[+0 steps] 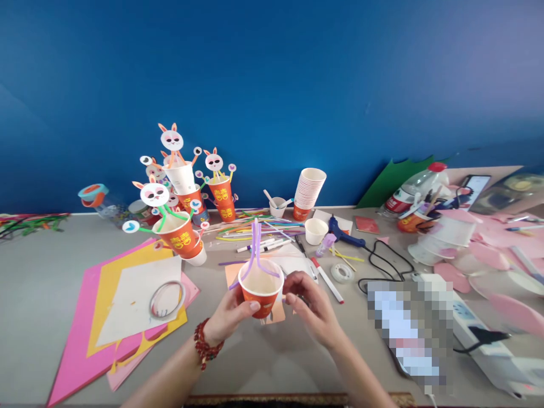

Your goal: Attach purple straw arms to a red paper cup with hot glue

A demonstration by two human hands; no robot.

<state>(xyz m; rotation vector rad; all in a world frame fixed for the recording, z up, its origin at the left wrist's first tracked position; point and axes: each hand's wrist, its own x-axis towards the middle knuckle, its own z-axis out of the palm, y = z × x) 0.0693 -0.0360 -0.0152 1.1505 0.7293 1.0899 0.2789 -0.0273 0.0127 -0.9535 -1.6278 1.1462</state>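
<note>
My left hand [233,313] is wrapped around an orange paper cup [264,305] with a white rim, the thumb pressed on its front. Purple pipe cleaners [255,249] rise from inside the cup and meet at the top, with bent ends reaching over or toward the rim. Close to the cup's right side is my right hand [312,306], fingers curled and thumb apart from them. Nothing shows in it; whether a fingertip touches the cup I cannot tell. Under the cup lies a piece of light orange paper [274,315] with printed marks.
Finished rabbit-faced cups [176,241] stand at the back left beside coloured paper sheets [80,317]. A cup stack [309,195], pipe cleaners [238,229], a blue glue gun [344,233], tape [341,272] and a red marker [327,280] lie behind. At right are a power strip [480,328] and a blurred-out phone [408,334].
</note>
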